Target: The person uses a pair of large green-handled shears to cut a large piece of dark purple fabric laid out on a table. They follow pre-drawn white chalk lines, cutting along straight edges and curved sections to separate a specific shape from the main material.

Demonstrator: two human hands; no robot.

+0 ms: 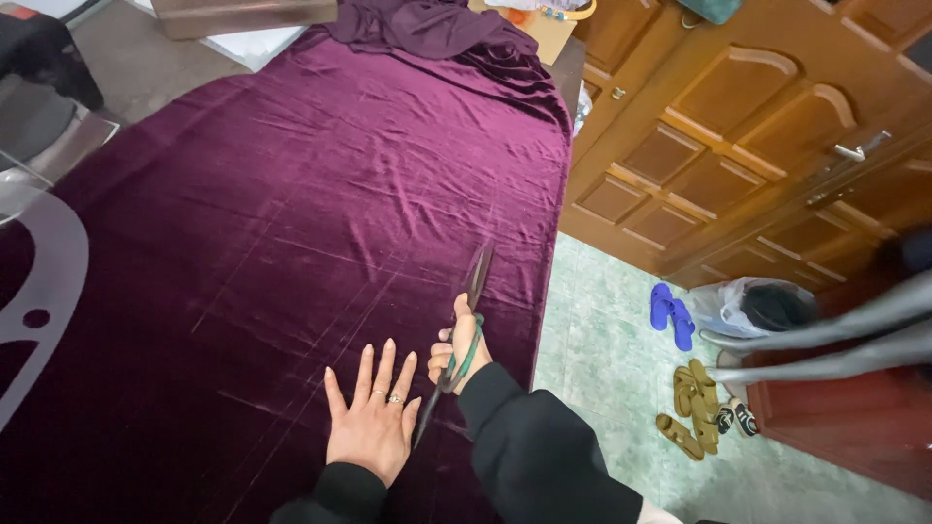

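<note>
A wide sheet of dark purple velvet fabric point(320, 194) covers the table, marked with faint chalk lines. My left hand point(372, 419) lies flat on the cloth with its fingers spread, rings on two of them. Just to its right, my right hand point(460, 347) grips large tailor's scissors point(466, 311) by green handles. The blades point away from me along a chalk line near the fabric's right edge. Both arms wear black sleeves.
A clear curved ruler template point(44, 291) lies on the cloth at the far left. Bunched purple cloth point(427, 24) sits at the table's far end. Right of the table are wooden doors point(738, 126), a green tiled floor, blue slippers point(672, 315), brown sandals point(694, 408) and a plastic bag point(748, 306).
</note>
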